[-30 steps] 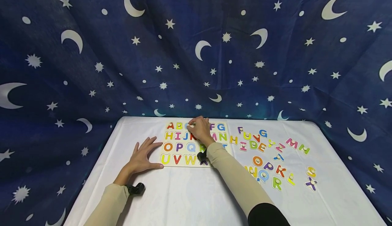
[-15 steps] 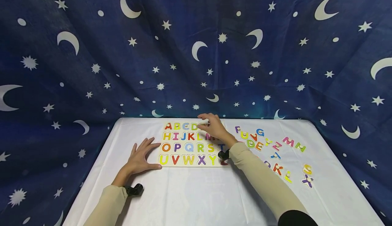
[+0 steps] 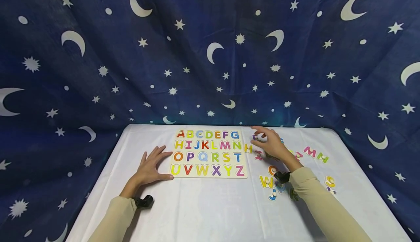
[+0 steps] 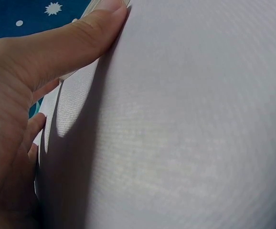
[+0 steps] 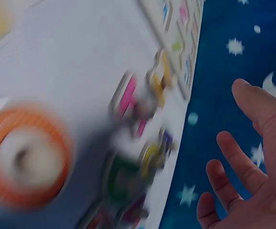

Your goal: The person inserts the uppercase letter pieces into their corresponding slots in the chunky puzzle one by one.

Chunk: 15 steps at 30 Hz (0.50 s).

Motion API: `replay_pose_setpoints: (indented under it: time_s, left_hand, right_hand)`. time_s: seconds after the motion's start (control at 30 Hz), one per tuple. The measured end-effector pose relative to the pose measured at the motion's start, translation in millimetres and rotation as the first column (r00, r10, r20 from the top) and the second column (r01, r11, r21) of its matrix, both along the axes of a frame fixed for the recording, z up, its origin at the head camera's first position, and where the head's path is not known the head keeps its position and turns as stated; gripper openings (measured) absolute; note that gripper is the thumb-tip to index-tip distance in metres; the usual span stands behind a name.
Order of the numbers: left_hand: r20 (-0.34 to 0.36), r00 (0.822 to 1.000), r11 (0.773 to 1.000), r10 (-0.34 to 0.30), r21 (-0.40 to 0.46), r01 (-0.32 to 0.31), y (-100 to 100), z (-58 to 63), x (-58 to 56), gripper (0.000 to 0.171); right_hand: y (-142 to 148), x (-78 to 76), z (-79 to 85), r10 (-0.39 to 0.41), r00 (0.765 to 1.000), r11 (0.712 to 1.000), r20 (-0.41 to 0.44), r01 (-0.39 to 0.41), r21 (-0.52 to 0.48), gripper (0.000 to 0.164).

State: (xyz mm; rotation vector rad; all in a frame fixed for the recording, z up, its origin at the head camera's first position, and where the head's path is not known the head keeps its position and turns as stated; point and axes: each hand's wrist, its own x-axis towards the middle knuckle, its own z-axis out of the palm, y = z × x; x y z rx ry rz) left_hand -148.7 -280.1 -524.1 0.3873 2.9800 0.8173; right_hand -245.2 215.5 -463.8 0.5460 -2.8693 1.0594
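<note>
The pale alphabet board (image 3: 196,158) lies at the back middle of the white table, with knobbed A (image 3: 181,134), B (image 3: 190,134) and C (image 3: 199,134) pieces in its top row. My left hand (image 3: 152,167) rests at its left side, fingers spread; in the left wrist view the thumb (image 4: 80,36) touches the board's corner. My right hand (image 3: 272,145) hovers over the loose letters, thumb and fingers apart, with nothing held. Purple F (image 3: 254,137) shows by its fingertips. The hand partly hides the letters beneath. Orange O (image 5: 28,195) looms blurred in the right wrist view.
Right of the board lie yellow H (image 3: 248,148) and pink I (image 3: 258,155). Yellow W (image 3: 266,182) and blue J (image 3: 272,195) lie nearer me, with M (image 3: 309,151), N (image 3: 323,157) and S (image 3: 329,181) farther right. A star-printed curtain (image 3: 183,59) hangs behind.
My right hand has left the C piece in the board's top row and moved right, over the loose letters. The left hand stays at the board's left edge.
</note>
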Motion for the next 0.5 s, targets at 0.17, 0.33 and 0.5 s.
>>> replay_pose_setpoints:
  time_s: [0.17, 0.33, 0.5]
  left_hand:
    - [0.004, 1.000, 1.000, 0.004, 0.001, -0.004, 0, 0.7, 1.0, 0.098]
    - [0.000, 1.000, 1.000, 0.001, 0.002, -0.001, 0, 0.9, 1.1, 0.098]
    - [-0.011, 1.000, 1.000, -0.002, -0.001, 0.002, 2, 2.8, 0.7, 0.098]
  right_hand:
    - [34, 12.3, -7.5, -0.028, 1.000, 0.999, 0.010, 0.027, 0.041, 0.062]
    - [55, 21.7, -17.6, -0.053, 0.998, 0.997, 0.021, 0.051, 0.064, 0.060]
    - [65, 28.7, -23.7, -0.090, 0.994, 0.994, 0.058, 0.087, 0.065, 0.049]
